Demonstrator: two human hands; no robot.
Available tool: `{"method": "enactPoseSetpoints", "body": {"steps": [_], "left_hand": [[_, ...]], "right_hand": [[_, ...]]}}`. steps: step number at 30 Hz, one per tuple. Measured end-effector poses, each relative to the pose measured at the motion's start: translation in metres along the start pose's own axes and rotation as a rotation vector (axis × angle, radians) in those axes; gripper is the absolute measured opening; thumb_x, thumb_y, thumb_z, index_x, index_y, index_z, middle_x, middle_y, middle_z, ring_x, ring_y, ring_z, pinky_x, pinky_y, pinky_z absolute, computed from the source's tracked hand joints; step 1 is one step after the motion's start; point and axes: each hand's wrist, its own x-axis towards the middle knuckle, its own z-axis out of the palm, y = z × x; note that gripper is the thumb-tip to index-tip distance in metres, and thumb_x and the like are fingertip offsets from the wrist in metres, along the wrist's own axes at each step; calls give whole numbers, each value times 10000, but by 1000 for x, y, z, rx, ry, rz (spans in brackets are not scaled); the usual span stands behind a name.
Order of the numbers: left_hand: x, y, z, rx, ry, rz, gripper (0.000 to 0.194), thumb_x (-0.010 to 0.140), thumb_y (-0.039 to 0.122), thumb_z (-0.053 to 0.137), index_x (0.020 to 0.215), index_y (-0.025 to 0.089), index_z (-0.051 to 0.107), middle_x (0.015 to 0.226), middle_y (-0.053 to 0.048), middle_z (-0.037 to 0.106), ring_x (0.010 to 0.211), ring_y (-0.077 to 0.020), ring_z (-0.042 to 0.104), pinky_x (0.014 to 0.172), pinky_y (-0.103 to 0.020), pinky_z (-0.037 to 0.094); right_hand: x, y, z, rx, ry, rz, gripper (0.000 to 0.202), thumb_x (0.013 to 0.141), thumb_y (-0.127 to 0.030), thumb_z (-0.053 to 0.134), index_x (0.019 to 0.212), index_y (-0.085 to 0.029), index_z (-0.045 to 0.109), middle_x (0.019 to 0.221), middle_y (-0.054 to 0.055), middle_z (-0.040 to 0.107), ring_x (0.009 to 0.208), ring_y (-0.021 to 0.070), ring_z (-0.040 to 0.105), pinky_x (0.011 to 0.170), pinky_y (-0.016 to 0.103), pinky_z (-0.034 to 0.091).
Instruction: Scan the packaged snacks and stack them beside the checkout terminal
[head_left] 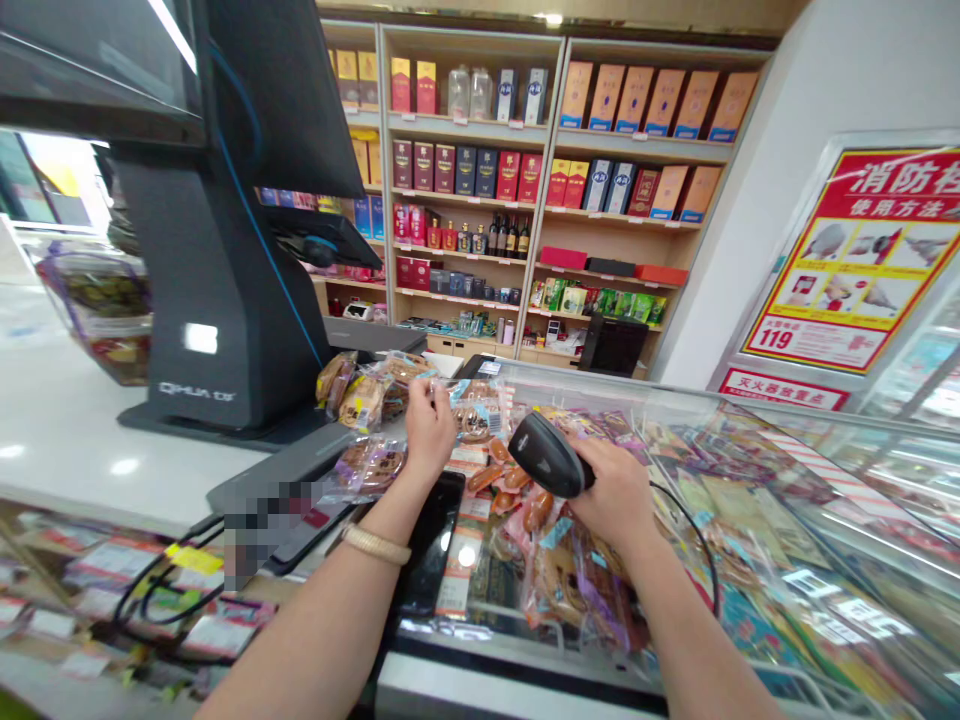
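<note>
Black rounded plastic scanner (551, 455) gripped in right hand (616, 490); left hand (430, 425) pinches clear-wrapped round brown biscuits (478, 414) between both

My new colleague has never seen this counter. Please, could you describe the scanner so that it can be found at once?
Find the glass counter right of the big black checkout terminal. Above the packaged snacks there, the right hand grips the scanner. Unlike the flat black device lying to its left, it has a rounded head, and a curving cable emerges behind the hand.

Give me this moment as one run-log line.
left hand: holding snack pack | right hand: holding scanner | nearby: other packs, cash register
</note>
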Motion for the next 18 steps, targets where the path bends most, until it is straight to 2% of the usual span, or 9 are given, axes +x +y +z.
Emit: {"method": "enactPoseSetpoints", "body": {"steps": [5,12,15,18], "left_hand": [[1,-1,0,-27,25,3,65,889,246,441,831,215,432,689,25,508,704,-159,550,702,-274,419],[4,-4,-3,-93,14,-80,97,881,301,456,846,211,464,690,27,531,663,-152,549,667,-262,427],[14,-12,-26,-120,-27,-136,153,854,352,489,844,201,506,686,20,564,631,-151,548,636,-260,441],[27,-26,-68,-40,-20,-191,205,803,390,544,824,187,554,673,14,598,597,-151,550,595,-258,448]], "right_hand": [[1,0,-2,-27,-50,-4,230,702,-198,568,901,-210,681,860,55,723,789,210,644,710,295,432],[-1,2,0,-7,42,-5,196,713,-221,571,882,-209,669,863,63,728,774,217,656,690,298,439],[-2,4,3,-8,55,-8,179,720,-231,585,876,-207,670,831,58,725,761,221,658,691,300,443],[-2,3,4,-7,82,-7,179,725,-257,604,879,-203,676,842,67,728,779,229,664,702,305,453]]}}
